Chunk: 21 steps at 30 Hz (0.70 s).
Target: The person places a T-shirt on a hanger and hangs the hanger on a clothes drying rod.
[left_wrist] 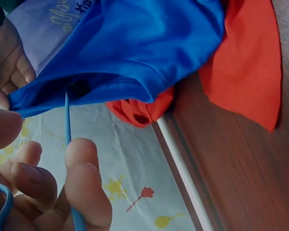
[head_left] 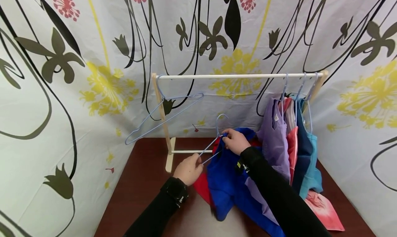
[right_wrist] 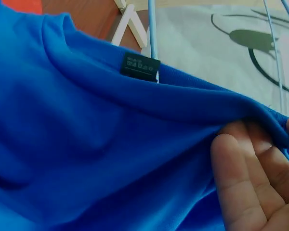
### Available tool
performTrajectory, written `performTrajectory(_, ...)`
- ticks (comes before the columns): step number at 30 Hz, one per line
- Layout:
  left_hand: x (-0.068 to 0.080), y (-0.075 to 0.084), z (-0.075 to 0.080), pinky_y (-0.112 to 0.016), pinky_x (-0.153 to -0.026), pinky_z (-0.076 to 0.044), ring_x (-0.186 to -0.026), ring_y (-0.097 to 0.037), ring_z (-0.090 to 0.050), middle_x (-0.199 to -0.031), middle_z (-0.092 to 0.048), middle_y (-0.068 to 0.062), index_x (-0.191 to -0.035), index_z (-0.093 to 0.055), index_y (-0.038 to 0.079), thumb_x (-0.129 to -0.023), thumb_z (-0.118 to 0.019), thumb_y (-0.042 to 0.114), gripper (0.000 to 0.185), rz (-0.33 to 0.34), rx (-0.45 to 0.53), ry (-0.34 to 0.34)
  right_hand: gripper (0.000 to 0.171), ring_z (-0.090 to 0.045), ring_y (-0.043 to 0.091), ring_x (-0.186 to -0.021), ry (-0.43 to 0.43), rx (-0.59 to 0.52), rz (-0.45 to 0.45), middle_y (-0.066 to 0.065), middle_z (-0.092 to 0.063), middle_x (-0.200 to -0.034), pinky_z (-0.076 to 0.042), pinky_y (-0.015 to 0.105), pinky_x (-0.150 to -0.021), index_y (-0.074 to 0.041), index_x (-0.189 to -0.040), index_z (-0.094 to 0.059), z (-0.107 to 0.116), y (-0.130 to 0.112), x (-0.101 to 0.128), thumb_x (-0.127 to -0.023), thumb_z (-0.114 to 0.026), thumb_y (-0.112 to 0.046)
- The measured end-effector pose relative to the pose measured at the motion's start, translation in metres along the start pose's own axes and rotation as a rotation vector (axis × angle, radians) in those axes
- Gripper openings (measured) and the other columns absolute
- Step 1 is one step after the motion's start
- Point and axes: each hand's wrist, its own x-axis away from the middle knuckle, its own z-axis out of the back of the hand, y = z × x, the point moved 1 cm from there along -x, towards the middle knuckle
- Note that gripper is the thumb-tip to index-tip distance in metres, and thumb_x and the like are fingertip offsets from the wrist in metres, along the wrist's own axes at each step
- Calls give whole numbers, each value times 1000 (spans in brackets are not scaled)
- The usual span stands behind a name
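A blue wire hanger [head_left: 208,146] is held at its left end by my left hand [head_left: 188,169], its hook pointing up. My right hand [head_left: 237,142] pinches the neckline of a blue shirt [head_left: 227,175], close to the hanger's neck. In the left wrist view, one hanger wire [left_wrist: 68,120] runs into the shirt's neck opening, past the fingers [left_wrist: 86,178]. A dark label [right_wrist: 140,68] shows inside the collar in the right wrist view. The hanger's far end is hidden by the shirt and right hand. Red cloth [head_left: 203,188] lies beneath the shirt.
A clothes rack with a white rail [head_left: 217,76] stands behind on a dark red table [head_left: 139,182]. A bare blue hanger [head_left: 144,120] hangs at its left. Purple [head_left: 274,144], red and teal [head_left: 312,154] clothes hang at right; a pink garment [head_left: 325,213] lies below.
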Motion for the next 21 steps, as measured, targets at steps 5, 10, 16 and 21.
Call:
performTrajectory(5, 1, 1, 0, -33, -63, -43, -65, -15, -52, -75, -55, 5, -102, -57, 19, -100, -63, 25, 9, -25, 30, 18, 34, -63, 16, -73, 1, 97, 100, 2, -67, -84, -50, 37, -71, -9, -137, -58, 0, -12, 8, -104, -55, -18)
performTrajectory(10, 1, 4, -1, -31, -60, -42, -60, -14, -48, -69, -52, 4, -99, -56, 20, -100, -62, 23, 7, -50, 108, 19, 28, -56, 22, -82, 168, 329, 271, 6, -64, -97, -43, 39, -74, -11, -129, -69, 4, -18, 12, -103, -60, -18)
performTrajectory(16, 2, 8, -1, -30, -56, -38, -55, -14, -43, -65, -49, 3, -98, -57, 21, -101, -61, 25, 6, -67, 217, -13, 18, -55, 35, -108, 278, 429, 452, 10, -63, -109, -36, 57, -102, -11, -115, -73, 6, -10, 13, -101, -63, -16)
performTrajectory(21, 4, 8, -4, -29, -56, -39, -55, -13, -44, -65, -50, 3, -97, -57, 23, -101, -61, 27, 7, -68, 235, -48, 13, -57, 28, -94, 233, 374, 530, 2, -60, -91, -35, 56, -100, -15, -93, -61, 3, -5, 14, -103, -54, -19)
